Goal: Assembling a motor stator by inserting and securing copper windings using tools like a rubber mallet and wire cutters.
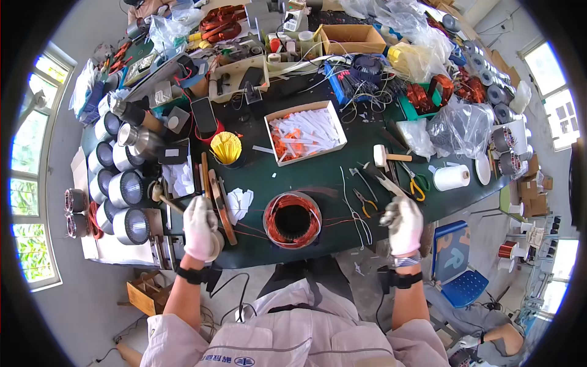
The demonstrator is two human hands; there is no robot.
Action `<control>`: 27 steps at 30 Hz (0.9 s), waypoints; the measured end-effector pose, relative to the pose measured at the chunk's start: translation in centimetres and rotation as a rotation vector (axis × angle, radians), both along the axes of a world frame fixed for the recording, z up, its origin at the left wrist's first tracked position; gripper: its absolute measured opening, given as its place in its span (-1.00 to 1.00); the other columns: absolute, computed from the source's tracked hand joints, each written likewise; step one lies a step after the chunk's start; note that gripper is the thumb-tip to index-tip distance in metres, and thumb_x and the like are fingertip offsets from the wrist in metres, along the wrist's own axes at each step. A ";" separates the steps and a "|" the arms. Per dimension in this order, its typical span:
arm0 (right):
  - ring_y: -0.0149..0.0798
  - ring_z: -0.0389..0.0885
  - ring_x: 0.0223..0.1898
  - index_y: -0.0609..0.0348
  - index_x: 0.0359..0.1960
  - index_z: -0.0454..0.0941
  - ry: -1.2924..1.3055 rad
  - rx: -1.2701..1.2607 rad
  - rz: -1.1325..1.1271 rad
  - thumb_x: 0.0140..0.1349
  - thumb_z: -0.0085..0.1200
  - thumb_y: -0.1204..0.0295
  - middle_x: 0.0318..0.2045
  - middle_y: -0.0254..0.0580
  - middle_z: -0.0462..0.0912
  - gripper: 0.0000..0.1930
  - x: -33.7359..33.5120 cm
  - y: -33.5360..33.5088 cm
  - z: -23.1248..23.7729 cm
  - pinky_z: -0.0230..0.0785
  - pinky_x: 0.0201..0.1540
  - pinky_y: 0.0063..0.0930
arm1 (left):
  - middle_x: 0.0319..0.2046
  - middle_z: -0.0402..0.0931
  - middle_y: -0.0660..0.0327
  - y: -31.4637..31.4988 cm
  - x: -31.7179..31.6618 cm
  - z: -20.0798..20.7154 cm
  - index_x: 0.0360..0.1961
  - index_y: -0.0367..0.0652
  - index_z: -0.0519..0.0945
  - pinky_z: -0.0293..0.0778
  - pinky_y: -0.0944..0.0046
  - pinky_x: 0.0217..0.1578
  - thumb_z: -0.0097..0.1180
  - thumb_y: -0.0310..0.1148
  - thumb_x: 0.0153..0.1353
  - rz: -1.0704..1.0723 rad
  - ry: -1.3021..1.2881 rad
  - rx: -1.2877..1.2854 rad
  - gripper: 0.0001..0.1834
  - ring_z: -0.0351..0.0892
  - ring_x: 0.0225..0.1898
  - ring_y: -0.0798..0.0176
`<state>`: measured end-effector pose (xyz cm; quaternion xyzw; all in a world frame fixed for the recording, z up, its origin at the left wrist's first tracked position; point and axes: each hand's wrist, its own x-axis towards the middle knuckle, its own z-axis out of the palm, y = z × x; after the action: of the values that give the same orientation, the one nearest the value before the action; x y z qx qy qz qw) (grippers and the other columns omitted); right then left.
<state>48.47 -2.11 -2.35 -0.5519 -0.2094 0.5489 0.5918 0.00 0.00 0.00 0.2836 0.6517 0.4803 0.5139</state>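
On the dark green tabletop in front of me stands a round motor stator (266,221), its ring lined with red-brown copper windings. Thin copper wires (345,220) run out from it to both sides, toward my hands. My left hand (200,227), in a white glove, is closed at the left end of the wires, beside some wooden sticks (221,208). My gloved right hand (403,225) is closed at the right-hand end, its fingertips pinched together. Close to it lie orange-handled pliers (367,205), long tweezers (359,225) and a pale strip-like tool (388,182).
A box of white paper strips (306,133) lies behind the stator, with a cup of yellow sticks (227,150) left of it. Wire spools (127,188) are stacked at left. A mallet (381,155), scissors (417,186) and white thread cone (451,177) lie right. Another person's hand (469,341) shows lower right.
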 end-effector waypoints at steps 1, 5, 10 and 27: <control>-0.37 0.62 -0.39 0.18 0.03 0.60 0.016 0.022 -0.066 0.58 0.04 0.25 -0.33 -0.20 0.68 -0.74 1.5 -0.5 0.5 0.54 -0.34 -0.39 | -0.62 0.31 0.45 -0.6 -0.8 0.3 -0.28 -0.08 0.51 0.17 0.49 -0.61 -0.02 -0.15 0.61 0.075 0.032 0.047 -0.69 0.27 -0.64 0.55; -0.40 0.61 -0.44 0.21 0.17 0.55 -0.138 0.014 -0.404 0.58 0.03 0.33 -0.19 -0.16 0.70 -0.71 6.8 -2.7 1.4 0.51 -0.35 -0.44 | -0.49 0.37 0.42 -1.6 -3.1 2.1 -0.08 -0.13 0.58 0.16 0.50 -0.54 -0.05 -0.16 0.62 0.319 0.220 0.188 -0.71 0.22 -0.55 0.58; -0.39 0.68 -0.38 0.38 0.41 0.32 -0.305 -0.288 0.205 0.40 0.21 0.37 -0.10 -0.11 0.70 -0.38 1.7 -6.4 2.5 0.54 -0.37 -0.49 | -0.05 0.66 0.15 -4.6 -3.9 -1.6 0.25 -0.29 0.53 0.57 0.30 -0.02 0.18 -0.38 0.31 -0.346 0.665 0.332 -0.51 0.67 -0.11 0.27; -0.31 0.66 -0.55 0.24 -0.08 0.58 0.057 -0.266 0.146 0.56 0.04 0.22 -0.38 -0.14 0.69 -0.71 -3.1 -2.7 -3.8 0.44 -0.49 -0.51 | -0.43 0.56 0.31 4.8 2.2 -7.5 -0.25 -0.13 0.62 0.39 0.45 -0.54 0.00 -0.13 0.57 -0.119 -0.007 -0.146 -0.66 0.55 -0.54 0.43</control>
<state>45.37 -4.83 -6.17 -0.5930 -0.1574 0.6290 0.4774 2.20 4.76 -7.50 0.2820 0.6650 0.4013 0.5632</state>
